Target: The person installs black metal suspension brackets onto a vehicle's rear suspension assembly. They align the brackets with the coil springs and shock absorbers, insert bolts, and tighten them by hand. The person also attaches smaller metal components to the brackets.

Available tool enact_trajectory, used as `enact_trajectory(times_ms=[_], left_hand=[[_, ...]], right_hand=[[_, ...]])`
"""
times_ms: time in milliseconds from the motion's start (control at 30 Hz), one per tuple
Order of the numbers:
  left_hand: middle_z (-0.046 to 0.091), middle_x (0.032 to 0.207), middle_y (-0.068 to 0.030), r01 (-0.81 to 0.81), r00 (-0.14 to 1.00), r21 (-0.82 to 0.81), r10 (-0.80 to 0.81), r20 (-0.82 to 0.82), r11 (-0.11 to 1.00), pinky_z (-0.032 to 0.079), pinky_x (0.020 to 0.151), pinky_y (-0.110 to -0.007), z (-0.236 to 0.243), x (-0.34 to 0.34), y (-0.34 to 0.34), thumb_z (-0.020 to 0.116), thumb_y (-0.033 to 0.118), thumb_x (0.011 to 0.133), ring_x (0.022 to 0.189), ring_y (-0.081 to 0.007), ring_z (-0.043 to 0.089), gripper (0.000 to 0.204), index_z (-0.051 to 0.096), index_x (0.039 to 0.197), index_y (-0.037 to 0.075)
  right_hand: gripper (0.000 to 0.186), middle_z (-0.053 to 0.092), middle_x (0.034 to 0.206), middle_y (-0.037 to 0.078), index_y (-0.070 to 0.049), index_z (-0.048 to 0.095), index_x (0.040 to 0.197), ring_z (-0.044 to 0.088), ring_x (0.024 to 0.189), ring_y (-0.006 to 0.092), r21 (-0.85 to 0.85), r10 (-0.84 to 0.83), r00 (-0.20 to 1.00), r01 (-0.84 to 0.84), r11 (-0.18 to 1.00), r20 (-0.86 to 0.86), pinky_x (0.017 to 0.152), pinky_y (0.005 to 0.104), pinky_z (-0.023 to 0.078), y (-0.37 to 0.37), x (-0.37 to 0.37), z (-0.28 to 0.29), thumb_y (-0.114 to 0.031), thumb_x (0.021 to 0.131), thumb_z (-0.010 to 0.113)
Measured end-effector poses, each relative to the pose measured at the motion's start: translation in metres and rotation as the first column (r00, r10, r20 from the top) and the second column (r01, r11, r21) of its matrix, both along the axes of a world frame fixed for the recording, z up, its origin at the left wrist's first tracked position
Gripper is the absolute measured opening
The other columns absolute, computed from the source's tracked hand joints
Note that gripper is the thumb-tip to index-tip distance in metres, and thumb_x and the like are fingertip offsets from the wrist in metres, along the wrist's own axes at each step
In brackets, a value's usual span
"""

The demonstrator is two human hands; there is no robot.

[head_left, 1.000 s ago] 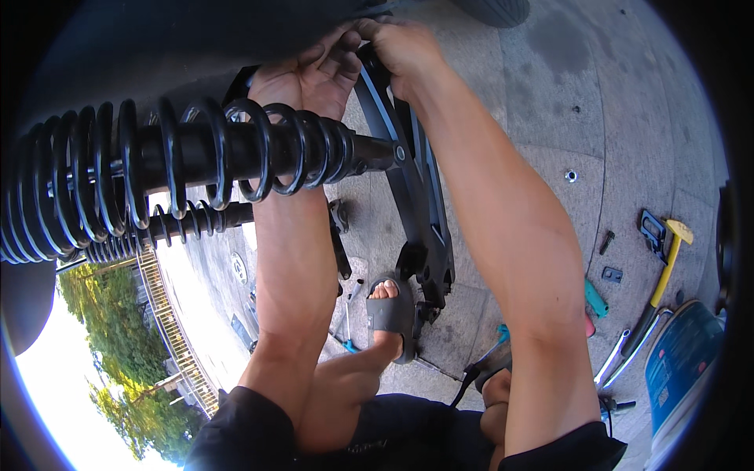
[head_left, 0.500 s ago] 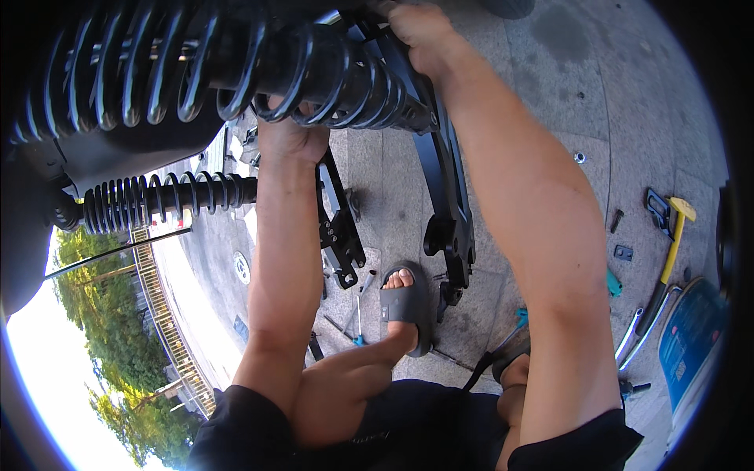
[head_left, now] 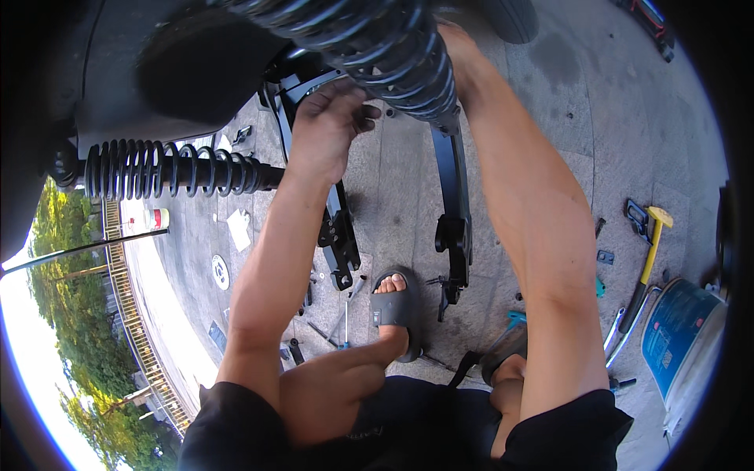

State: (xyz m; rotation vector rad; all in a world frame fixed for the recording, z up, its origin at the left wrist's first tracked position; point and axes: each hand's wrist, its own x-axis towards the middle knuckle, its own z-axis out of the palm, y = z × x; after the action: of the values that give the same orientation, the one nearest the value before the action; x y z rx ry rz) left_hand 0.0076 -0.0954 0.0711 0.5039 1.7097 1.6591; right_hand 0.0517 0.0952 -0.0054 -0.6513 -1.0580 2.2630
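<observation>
My left hand (head_left: pixel 330 122) is beside the black swingarm's upper section (head_left: pixel 294 98), with fingers bent and apart and nothing visible between them. My right hand (head_left: pixel 455 55) reaches up behind the large coil-spring shock (head_left: pixel 393 71); its fingers are hidden. The shock slants down to the right arm of the swingarm (head_left: pixel 452 177), which hangs roughly parallel to the left arm (head_left: pixel 338 243). A second coil shock (head_left: pixel 173 169) lies horizontally at left, under dark bodywork (head_left: pixel 157 86).
On the paving are a yellow-handled hammer (head_left: pixel 652 247), several tools and small parts, and a blue-and-white bucket (head_left: pixel 671 337). A tire (head_left: pixel 510 20) is at the top, my sandaled foot (head_left: pixel 393 306) below the swingarm. A railing (head_left: pixel 133 314) and trees run along the left.
The near shock has swung upward from crossing the picture to a steep slant. My left hand has dropped from the top and come into view below it. The left swingarm arm shows more.
</observation>
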Motion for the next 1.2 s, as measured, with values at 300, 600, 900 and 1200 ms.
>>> enact_trajectory(times_ms=[300, 600, 900, 1200], left_hand=[[0.069, 0.104, -0.0120, 0.819, 0.562, -0.197, -0.823, 0.082, 0.540, 0.052, 0.076, -0.032, 0.017, -0.013, -0.180, 0.059, 0.022, 0.094, 0.086, -0.0179, 0.065, 0.028, 0.065, 0.107, -0.001], [0.067, 0.102, -0.0116, -0.466, 0.874, 0.136, 0.432, 0.222, 0.874, 0.049, 0.078, -0.035, -0.063, -0.186, -0.192, 0.055, 0.026, 0.094, 0.089, -0.0214, 0.061, 0.025, 0.059, 0.107, 0.005], [0.066, 0.106, -0.0116, -0.358, 0.925, 0.267, 0.379, -0.031, 0.895, 0.049, 0.080, -0.035, -0.072, -0.184, -0.067, 0.057, 0.032, 0.094, 0.091, -0.0221, 0.061, 0.033, 0.059, 0.111, 0.004], [0.065, 0.107, -0.0115, -0.341, 0.937, 0.245, 0.351, 0.004, 0.908, 0.049, 0.081, -0.035, -0.080, -0.178, -0.056, 0.057, 0.032, 0.094, 0.092, -0.0222, 0.061, 0.035, 0.058, 0.113, 0.004]], right_hand=[[0.031, 0.068, 0.099, 0.019, 0.006, 0.061, 0.110, 0.067, 0.083, 0.0275, -0.117, -0.008, 0.994, 0.021, 0.993, 0.108, 0.074, 0.0375, 0.056, 0.004, -0.006, 0.013, -0.019, 0.092, 0.061], [0.032, 0.068, 0.099, 0.019, 0.006, 0.062, 0.110, 0.067, 0.083, 0.0277, -0.094, -0.158, 0.977, 0.173, 0.981, 0.144, 0.074, 0.0377, 0.055, 0.018, 0.004, 0.024, -0.019, 0.091, 0.062], [0.032, 0.067, 0.099, 0.019, 0.007, 0.062, 0.110, 0.067, 0.082, 0.0280, -0.060, -0.221, 0.961, 0.233, 0.971, 0.166, 0.074, 0.0380, 0.055, 0.012, 0.010, 0.003, -0.019, 0.091, 0.062], [0.033, 0.067, 0.099, 0.019, 0.007, 0.062, 0.109, 0.066, 0.082, 0.0282, -0.082, -0.240, 0.955, 0.257, 0.963, 0.172, 0.073, 0.0383, 0.055, 0.005, 0.018, -0.008, -0.020, 0.090, 0.063]])
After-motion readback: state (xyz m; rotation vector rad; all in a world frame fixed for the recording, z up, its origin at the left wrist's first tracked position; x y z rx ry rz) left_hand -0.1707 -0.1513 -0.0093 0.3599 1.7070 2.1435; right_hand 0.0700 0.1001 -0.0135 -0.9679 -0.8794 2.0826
